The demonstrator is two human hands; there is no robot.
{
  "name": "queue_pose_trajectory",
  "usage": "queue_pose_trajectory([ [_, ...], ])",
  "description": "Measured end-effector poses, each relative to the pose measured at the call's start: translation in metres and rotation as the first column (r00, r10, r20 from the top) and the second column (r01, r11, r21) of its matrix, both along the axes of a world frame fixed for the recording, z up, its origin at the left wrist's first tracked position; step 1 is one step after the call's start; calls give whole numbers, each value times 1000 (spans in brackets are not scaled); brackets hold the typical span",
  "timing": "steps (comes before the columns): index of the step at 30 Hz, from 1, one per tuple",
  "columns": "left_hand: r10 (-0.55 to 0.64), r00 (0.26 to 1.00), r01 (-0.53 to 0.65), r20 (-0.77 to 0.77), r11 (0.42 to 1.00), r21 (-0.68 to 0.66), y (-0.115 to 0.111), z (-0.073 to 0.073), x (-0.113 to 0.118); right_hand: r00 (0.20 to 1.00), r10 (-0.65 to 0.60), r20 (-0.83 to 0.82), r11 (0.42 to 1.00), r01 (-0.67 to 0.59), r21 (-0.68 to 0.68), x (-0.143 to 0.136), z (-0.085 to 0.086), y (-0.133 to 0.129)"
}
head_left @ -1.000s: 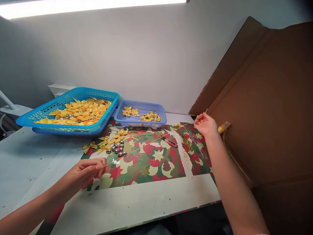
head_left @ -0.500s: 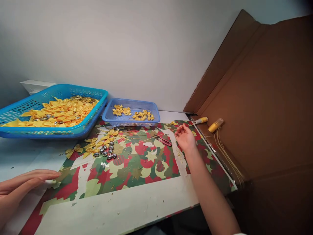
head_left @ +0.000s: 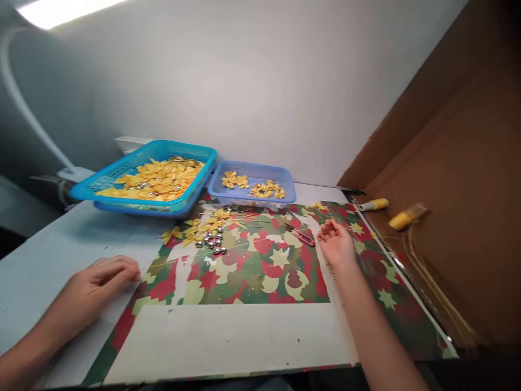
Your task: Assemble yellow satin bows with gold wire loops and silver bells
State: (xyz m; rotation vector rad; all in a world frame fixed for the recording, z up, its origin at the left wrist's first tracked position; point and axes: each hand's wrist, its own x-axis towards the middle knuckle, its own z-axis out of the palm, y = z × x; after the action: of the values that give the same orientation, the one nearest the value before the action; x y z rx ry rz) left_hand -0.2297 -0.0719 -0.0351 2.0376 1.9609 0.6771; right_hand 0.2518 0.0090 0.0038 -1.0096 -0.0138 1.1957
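Note:
A thin gold cord (head_left: 163,264) stretches low across the patterned sheet (head_left: 280,277) between my two hands. My left hand (head_left: 108,277) is at the sheet's left edge, its thumb and fingertips pinched on one end of the cord. On the right, my right hand (head_left: 337,243) is turned palm up with curled fingers, where the cord's other end runs in; the grip itself is partly hidden. Yellow ribbon bows (head_left: 203,225) and silver bells (head_left: 210,240) lie behind the cord. Pink-handled thread snips (head_left: 302,235) rest just left of my right hand.
A turquoise basket (head_left: 87,190) heaped with yellow bows stands back left, beside a smaller blue basket (head_left: 251,200) holding a few bows. A white lamp arm (head_left: 30,114) rises at far left. Cardboard (head_left: 459,163) walls the right side, near two yellow spools (head_left: 402,218).
The view has swung left, bringing the lamp into sight. My left hand has gone from flat, extended fingers to a pinch on the cord. My right hand stays palm up by the snips.

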Motion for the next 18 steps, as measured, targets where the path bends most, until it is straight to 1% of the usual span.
queue_pose_trajectory([
  [2,-90,996,90,6,994,-64,-6,9,9,1000,2,27,1000,-2,-11,4,-3,0],
  [6,-133,991,132,-2,985,-110,-16,21,20,998,18,61,1000,-16,-26,9,-5,0],
  [11,-192,981,187,-31,975,-118,-23,28,16,994,8,112,1000,-5,-28,9,-5,-2],
  [16,-307,948,291,-81,942,-167,-27,38,11,992,10,129,999,-4,-43,9,-5,-2],
  [18,-303,947,286,-106,947,-148,-30,43,12,991,9,137,999,-3,-44,10,-6,-2],
])
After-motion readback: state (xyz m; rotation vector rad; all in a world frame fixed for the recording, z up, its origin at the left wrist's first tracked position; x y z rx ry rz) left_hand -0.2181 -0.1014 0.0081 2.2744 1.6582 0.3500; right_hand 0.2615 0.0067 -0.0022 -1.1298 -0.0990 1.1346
